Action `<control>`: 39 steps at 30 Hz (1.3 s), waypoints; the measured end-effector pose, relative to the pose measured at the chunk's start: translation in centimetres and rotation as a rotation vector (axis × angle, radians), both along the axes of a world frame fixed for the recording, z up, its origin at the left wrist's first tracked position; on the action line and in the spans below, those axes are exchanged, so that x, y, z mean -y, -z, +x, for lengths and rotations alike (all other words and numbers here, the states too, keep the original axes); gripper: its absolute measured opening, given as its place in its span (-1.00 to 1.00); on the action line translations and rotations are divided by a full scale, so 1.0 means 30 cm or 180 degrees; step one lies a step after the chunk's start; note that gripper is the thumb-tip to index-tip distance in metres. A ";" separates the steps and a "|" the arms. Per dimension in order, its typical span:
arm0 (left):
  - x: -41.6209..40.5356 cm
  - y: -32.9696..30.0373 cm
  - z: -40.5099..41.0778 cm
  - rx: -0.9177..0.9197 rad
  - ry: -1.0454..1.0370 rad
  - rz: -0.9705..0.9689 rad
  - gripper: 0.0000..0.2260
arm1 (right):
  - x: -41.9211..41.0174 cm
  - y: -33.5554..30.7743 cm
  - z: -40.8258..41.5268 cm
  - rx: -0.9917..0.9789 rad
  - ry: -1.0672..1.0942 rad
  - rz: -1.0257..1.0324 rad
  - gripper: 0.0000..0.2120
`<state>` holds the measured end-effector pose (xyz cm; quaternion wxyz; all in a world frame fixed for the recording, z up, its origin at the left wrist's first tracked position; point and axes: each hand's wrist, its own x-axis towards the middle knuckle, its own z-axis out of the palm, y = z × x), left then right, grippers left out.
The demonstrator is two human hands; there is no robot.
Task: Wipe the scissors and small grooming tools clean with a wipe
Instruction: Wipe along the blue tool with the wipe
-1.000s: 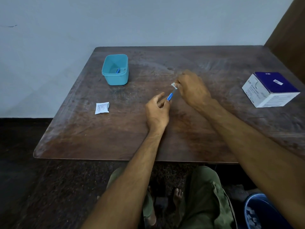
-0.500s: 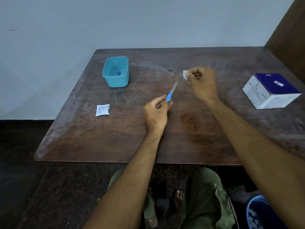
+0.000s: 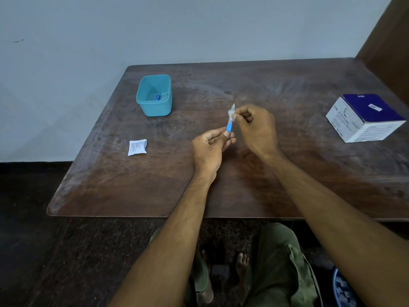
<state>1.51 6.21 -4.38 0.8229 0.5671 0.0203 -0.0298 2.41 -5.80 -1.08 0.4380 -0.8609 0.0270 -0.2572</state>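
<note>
I see a worn wooden table (image 3: 287, 185) against a pale wall (image 3: 199, 29), my left hand (image 3: 209, 149) pinching a blue-handled tool (image 3: 229, 127) mid-table, my right hand (image 3: 256, 127) pinching a wipe (image 3: 231, 112) round its tip.

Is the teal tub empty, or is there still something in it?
Not empty: a blue-handled tool lies at the bottom of the teal tub. What kind of tool it is cannot be told.

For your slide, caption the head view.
Left hand holds a blue-handled tool while right hand wipes its tip.
</note>
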 end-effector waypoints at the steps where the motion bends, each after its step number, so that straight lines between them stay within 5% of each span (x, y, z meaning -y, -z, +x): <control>1: 0.000 0.000 -0.001 0.0010 0.0016 0.0037 -0.88 | 0.008 -0.010 0.012 -0.0005 0.0064 0.0054 -0.91; 14: 0.011 0.003 -0.010 0.0159 -0.0125 0.0257 -0.87 | 0.036 -0.036 0.030 0.0016 0.0043 -0.0370 -0.88; 22: 0.012 0.000 -0.017 0.0184 -0.0158 0.0294 -0.87 | 0.020 -0.044 0.028 -0.0025 -0.0177 -0.1375 -0.87; 27: 0.001 -0.005 -0.019 0.0232 -0.0009 0.0297 -0.88 | 0.051 -0.080 0.064 -0.0134 -0.0016 -0.0550 -0.87; 33: -0.009 -0.009 -0.008 0.0129 -0.0072 -0.0108 -0.87 | 0.005 -0.043 0.014 -0.0253 0.0039 0.1791 -0.93; 39: -0.016 -0.013 -0.011 0.0215 0.0057 -0.0019 -0.87 | -0.055 -0.026 -0.014 -0.0272 -0.0154 0.1668 -0.90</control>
